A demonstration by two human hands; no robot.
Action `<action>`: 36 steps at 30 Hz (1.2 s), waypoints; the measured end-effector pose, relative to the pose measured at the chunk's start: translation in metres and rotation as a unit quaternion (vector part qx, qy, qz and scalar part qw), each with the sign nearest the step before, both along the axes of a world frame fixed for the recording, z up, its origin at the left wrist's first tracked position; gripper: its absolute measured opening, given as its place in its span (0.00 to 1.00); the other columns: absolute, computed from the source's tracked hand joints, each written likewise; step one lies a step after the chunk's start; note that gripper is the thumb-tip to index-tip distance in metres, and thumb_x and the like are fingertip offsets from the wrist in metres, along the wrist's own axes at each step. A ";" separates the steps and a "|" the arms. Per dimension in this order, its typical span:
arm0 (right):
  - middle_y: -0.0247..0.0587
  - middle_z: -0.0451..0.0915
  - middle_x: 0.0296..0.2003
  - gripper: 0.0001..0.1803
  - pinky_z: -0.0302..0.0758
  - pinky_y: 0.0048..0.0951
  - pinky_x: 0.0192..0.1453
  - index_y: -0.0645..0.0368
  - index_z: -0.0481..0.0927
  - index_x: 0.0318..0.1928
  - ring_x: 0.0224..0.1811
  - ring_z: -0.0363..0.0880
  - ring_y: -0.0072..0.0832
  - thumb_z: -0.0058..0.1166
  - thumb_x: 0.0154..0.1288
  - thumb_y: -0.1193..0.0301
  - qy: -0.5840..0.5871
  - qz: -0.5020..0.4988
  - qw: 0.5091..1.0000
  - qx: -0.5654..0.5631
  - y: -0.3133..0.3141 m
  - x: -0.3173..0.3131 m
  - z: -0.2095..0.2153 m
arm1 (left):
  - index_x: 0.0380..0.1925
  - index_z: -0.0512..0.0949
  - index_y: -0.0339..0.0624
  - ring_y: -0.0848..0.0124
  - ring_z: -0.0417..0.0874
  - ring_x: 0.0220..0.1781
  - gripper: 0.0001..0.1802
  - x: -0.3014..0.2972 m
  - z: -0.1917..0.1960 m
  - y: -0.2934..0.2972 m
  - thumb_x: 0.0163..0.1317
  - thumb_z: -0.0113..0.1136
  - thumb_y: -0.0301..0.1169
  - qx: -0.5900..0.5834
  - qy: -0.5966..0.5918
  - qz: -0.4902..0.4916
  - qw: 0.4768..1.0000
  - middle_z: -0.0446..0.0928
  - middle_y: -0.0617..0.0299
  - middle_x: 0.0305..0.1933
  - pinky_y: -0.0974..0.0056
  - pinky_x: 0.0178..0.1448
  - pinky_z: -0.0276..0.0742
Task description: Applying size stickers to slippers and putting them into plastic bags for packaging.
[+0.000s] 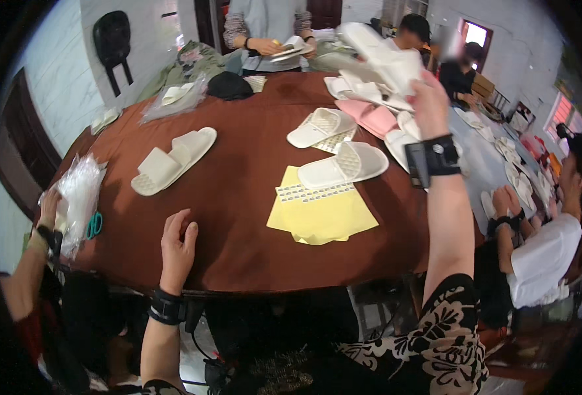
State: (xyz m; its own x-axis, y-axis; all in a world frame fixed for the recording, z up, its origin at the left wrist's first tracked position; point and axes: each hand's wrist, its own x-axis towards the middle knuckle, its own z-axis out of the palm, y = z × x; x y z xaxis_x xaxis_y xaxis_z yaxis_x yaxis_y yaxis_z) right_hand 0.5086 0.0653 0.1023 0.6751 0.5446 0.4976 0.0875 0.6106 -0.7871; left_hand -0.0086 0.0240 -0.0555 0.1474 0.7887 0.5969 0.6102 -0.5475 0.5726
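gripping one end of a motion-blurred white slide slipper [395, 66], person's right hand [430, 108] is raised beside piled pink and white slippers [368, 117], fingers closed; left hand [178, 247] empty, loosely half-curled, near the brown tablecloth [251, 263]'s front edge

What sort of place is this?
Probably a small slipper workshop, maybe for labelling or packing: loose white slippers and yellow label sheets on a brown table, with several people at work nearby.
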 end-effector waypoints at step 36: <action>0.44 0.81 0.44 0.18 0.76 0.29 0.49 0.66 0.76 0.51 0.42 0.80 0.28 0.54 0.62 0.70 -0.406 0.360 0.793 -0.276 -0.067 -0.128 -0.073 | 0.60 0.64 0.37 0.56 0.77 0.57 0.23 -0.064 0.016 0.144 0.64 0.46 0.20 -0.265 -0.565 -0.039 0.780 0.71 0.52 0.60 0.51 0.55 0.79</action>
